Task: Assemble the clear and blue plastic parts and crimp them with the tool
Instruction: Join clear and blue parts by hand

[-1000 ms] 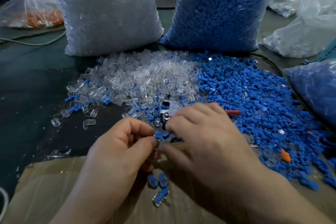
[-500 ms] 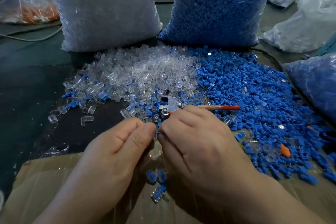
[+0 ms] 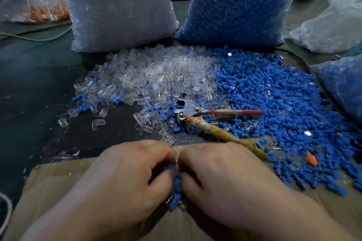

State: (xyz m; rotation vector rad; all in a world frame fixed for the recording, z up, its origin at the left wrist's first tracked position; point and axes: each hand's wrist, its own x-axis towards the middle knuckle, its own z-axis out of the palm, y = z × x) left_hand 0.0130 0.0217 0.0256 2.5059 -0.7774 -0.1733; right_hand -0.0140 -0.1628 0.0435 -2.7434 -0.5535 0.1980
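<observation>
Our left hand (image 3: 125,178) and right hand (image 3: 221,178) meet over the cardboard sheet (image 3: 58,178), fingers curled round blue parts (image 3: 176,184). The crimping tool (image 3: 195,112) lies unheld past its far edge. Crimping, we judge, is not yet done, and the clear heap (image 3: 156,72) and blue heap (image 3: 264,88) wait.

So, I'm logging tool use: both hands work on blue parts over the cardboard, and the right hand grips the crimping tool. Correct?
Not quite. The head view shows the crimping tool lying among loose parts beyond the hands, ungripped. Left hand and right hand do hold blue parts over the cardboard.
</observation>
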